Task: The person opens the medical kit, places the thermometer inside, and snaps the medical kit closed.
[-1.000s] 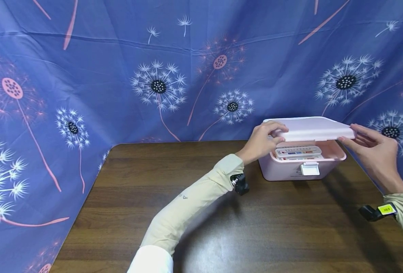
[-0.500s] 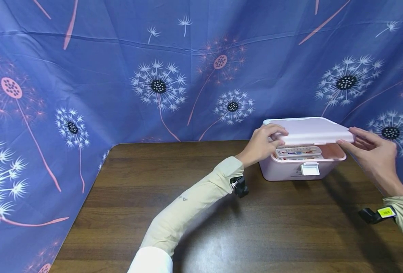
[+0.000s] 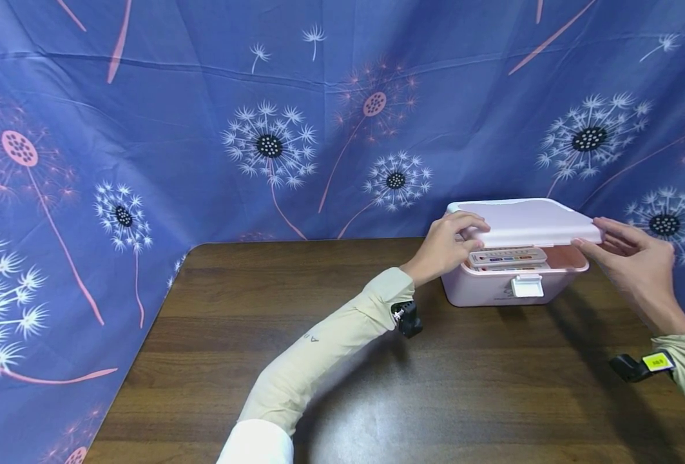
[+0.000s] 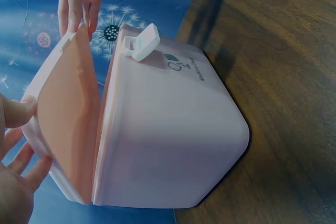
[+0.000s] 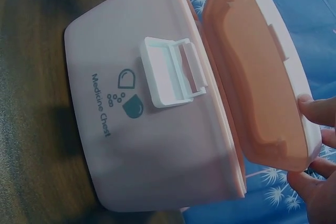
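A pale pink medicine chest (image 3: 481,290) stands at the back right of the table, its lid (image 3: 530,218) tilted partway up above the body. My left hand (image 3: 442,245) pinches the lid's front left corner between thumb and fingers. At the front right corner, my right hand (image 3: 644,264) holds the same lid by its edge. A white latch (image 5: 168,72) hangs flipped outward on the front wall, above the printed words "Medicine Chest". Through the gap shows a white thermometer (image 3: 507,257) with a scale and coloured marks. The rest of the inside is hidden under the lid.
The dark wooden table (image 3: 232,348) stretches left and forward of the chest. Right behind it hangs a blue cloth (image 3: 319,129) with a dandelion print. Each wrist wears a small black camera, such as the left one (image 3: 408,319).
Both hands have brought the lid's front edge slightly down, narrowing the gap. Over the last half second, lid and hands stay almost still; the chest keeps its place.
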`<move>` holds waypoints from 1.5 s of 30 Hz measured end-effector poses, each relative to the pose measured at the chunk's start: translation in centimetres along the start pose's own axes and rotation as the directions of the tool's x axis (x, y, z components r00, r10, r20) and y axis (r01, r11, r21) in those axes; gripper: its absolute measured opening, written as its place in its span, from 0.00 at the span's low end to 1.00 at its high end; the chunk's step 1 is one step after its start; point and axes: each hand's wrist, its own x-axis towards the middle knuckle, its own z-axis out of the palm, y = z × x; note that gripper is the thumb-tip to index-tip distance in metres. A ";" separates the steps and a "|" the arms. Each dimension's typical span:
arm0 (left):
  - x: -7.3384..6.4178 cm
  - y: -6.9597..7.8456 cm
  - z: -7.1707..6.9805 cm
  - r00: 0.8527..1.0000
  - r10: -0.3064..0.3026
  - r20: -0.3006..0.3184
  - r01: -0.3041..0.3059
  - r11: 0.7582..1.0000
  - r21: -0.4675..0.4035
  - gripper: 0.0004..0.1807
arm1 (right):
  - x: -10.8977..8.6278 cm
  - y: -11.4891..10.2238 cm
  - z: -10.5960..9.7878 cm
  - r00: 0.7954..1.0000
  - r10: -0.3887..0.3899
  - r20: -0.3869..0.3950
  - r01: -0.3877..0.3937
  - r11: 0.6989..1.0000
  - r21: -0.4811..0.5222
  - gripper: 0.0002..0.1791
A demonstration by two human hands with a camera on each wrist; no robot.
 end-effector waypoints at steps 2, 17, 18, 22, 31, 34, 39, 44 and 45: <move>0.0 0.0 0.1 1.000 0.001 -0.001 -0.001 1.000 -0.015 0.13 | 0.0 0.0 0.0 1.000 0.007 -0.001 -0.007 1.000 -0.002 0.30; -0.5 -0.3 0.3 1.000 0.027 -0.013 -0.026 0.999 0.041 0.12 | -0.5 0.5 0.0 1.000 0.030 0.001 -0.030 0.997 -0.076 0.30; -0.5 -0.3 0.3 0.999 0.030 -0.016 -0.029 0.999 0.042 0.12 | -0.5 0.5 0.0 1.000 0.029 0.004 -0.029 0.996 -0.078 0.30; -0.6 -0.6 0.4 0.999 0.042 -0.020 -0.040 0.996 0.082 0.12 | -0.7 0.5 -0.1 0.999 0.048 0.014 -0.046 0.990 -0.132 0.31; -0.8 -0.8 0.8 0.998 0.062 -0.018 -0.059 0.990 0.124 0.12 | -1.0 0.8 -0.2 0.997 0.077 0.010 -0.075 0.987 -0.139 0.32; -1.0 -0.8 0.9 0.998 0.062 -0.006 -0.061 0.989 0.131 0.12 | -1.1 0.9 -0.2 0.997 0.075 0.014 -0.073 0.991 -0.115 0.32; -1.4 -0.8 1.0 0.996 0.081 0.037 -0.086 0.983 0.164 0.12 | -1.6 0.9 -0.3 0.995 0.096 0.020 -0.092 0.981 -0.169 0.34; -1.7 -0.9 1.0 0.993 0.102 0.053 -0.110 0.976 0.188 0.14 | -1.7 0.9 -0.2 0.995 0.095 0.033 -0.089 0.983 -0.163 0.34; -1.7 -0.9 1.1 0.993 0.102 0.055 -0.111 0.976 0.190 0.14 | -1.8 1.0 -0.2 0.995 0.089 0.041 -0.082 0.985 -0.154 0.33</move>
